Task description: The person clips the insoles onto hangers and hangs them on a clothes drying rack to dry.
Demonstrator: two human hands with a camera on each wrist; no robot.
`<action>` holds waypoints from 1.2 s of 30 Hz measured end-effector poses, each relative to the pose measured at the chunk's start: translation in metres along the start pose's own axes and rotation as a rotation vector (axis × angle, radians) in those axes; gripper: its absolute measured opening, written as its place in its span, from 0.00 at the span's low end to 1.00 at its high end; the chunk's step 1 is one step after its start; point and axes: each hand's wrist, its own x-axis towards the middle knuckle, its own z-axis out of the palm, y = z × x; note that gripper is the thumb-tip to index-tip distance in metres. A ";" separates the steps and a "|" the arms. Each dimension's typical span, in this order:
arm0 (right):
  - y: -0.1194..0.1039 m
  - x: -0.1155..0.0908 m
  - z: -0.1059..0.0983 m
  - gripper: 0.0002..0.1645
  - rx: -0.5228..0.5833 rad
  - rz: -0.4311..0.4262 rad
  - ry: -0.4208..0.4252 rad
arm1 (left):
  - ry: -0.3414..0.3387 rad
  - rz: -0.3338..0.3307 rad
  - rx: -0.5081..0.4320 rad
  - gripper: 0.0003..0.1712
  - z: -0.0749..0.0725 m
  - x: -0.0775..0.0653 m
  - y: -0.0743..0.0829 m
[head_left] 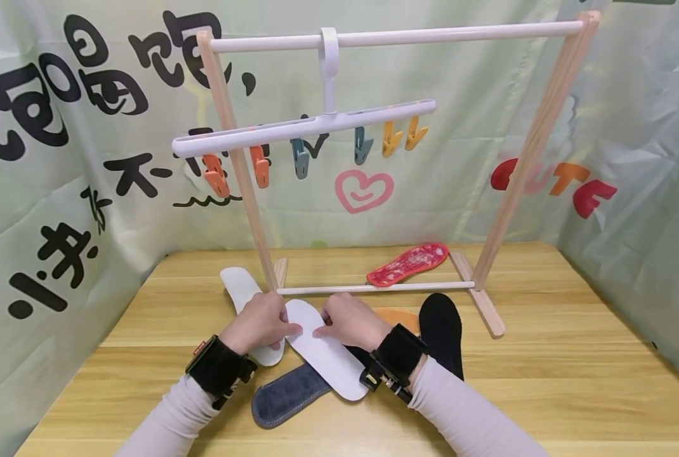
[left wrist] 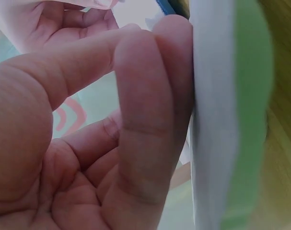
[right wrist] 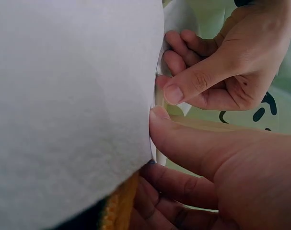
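Observation:
Both hands are at a white insole slanting across the middle of the wooden table. My right hand grips its right edge, thumb on top and fingers beneath, as the right wrist view shows. On the opposite edge, my left hand pinches with thumb and forefinger; its exact contact is partly hidden. A second white insole lies under and beside the left hand, its green side showing in the left wrist view. Beneath the held insole lies a dark grey insole, partly covered.
A black insole and a mostly hidden orange insole lie at right. Behind them, a red patterned insole rests by the wooden rack's lower bar. Overhead hangs a white hanger with several coloured clips.

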 end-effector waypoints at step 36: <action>-0.001 -0.003 -0.013 0.15 0.182 0.028 -0.080 | 0.017 0.007 -0.024 0.21 -0.002 -0.002 -0.001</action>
